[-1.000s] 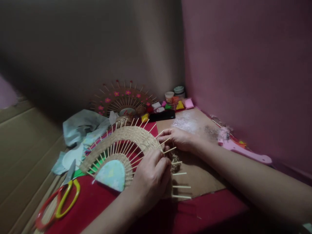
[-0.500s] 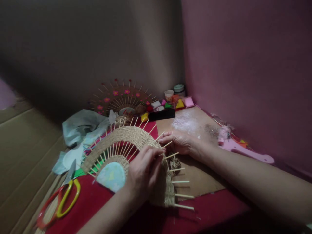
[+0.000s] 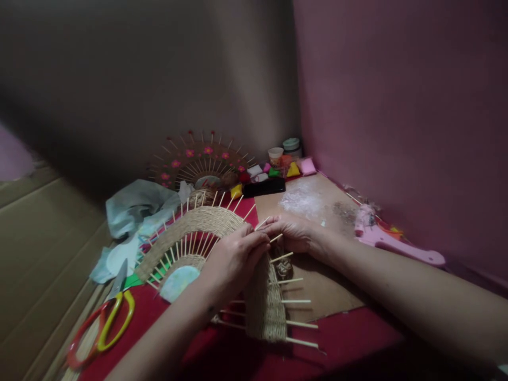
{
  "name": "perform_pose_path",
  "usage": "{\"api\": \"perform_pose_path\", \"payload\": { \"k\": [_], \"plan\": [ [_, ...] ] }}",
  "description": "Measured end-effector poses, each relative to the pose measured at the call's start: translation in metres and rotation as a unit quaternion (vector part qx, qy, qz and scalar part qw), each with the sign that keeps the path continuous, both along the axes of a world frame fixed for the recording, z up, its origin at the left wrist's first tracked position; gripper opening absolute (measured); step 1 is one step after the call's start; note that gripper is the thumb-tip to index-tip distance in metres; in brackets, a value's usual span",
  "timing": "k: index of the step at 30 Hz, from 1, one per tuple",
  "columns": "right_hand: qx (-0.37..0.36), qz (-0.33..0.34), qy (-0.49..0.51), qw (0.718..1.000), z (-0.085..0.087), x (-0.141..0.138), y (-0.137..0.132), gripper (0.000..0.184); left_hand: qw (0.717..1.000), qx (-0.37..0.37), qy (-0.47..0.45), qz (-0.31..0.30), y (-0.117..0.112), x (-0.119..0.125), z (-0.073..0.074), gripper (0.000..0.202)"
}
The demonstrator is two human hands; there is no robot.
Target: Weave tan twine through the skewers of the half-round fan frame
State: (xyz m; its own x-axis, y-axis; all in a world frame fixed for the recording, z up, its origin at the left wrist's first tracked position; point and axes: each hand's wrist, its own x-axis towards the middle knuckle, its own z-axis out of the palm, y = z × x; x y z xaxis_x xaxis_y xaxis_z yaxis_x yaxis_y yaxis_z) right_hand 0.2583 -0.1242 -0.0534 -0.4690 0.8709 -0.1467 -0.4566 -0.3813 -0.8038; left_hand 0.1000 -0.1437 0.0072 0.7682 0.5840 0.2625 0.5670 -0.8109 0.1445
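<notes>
A half-round woven fan (image 3: 210,216) of tan twine on thin wooden sticks lies tilted before me, its stick ends poking past the outer rim. At its centre is a pale blue patterned half-disc (image 3: 179,280), partly covered by my left arm. My left hand (image 3: 236,259) reaches over the fan, fingers closed at the outer edge of the weave. Meeting it there, my right hand (image 3: 291,232) pinches the rim among the stick ends from the far side. Any strand between the fingertips is too small to make out. Just below my right hand sits a small twine ball (image 3: 283,268).
Scissors (image 3: 105,323) with red and yellow handles lie at left, near crumpled cloth (image 3: 138,206). Behind stand a flowered stick fan (image 3: 190,153), a black phone-like object (image 3: 264,187) and colourful packets (image 3: 293,169). A pink glue gun (image 3: 397,246) lies right, beside brown board (image 3: 329,280).
My left hand has moved slightly up along the rim, and its fingers now meet those of my right hand. The fan has turned and shifted a little.
</notes>
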Motion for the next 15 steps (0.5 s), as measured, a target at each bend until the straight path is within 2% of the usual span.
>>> {"api": "perform_pose_path", "payload": {
  "k": [3, 6, 9, 10, 12, 15],
  "plan": [
    [0.013, -0.006, 0.004, 1.000, -0.002, -0.001, 0.000, 0.009, 1.000, 0.006, 0.013, 0.006, 0.000, 0.005, 0.000, 0.019],
    [0.055, -0.009, -0.022, 0.998, 0.000, 0.000, 0.000, 0.013, 0.998, 0.043, 0.031, 0.019, -0.001, 0.004, -0.006, 0.020],
    [0.126, -0.018, -0.118, 0.985, 0.010, 0.005, -0.002, 0.009, 0.996, 0.079, 0.041, 0.022, -0.003, -0.001, -0.013, 0.020],
    [0.165, -0.022, -0.173, 0.971, 0.014, 0.007, -0.003, 0.005, 0.995, 0.083, 0.040, 0.021, -0.004, -0.003, -0.014, 0.020],
    [0.258, -0.032, -0.295, 0.919, 0.022, 0.013, -0.003, 0.006, 0.996, 0.087, 0.032, 0.019, -0.007, -0.008, -0.017, 0.019],
    [0.339, -0.063, -0.391, 0.853, 0.027, 0.020, 0.001, 0.009, 0.996, 0.089, 0.022, 0.017, -0.013, -0.012, -0.021, 0.017]
  ]
}}
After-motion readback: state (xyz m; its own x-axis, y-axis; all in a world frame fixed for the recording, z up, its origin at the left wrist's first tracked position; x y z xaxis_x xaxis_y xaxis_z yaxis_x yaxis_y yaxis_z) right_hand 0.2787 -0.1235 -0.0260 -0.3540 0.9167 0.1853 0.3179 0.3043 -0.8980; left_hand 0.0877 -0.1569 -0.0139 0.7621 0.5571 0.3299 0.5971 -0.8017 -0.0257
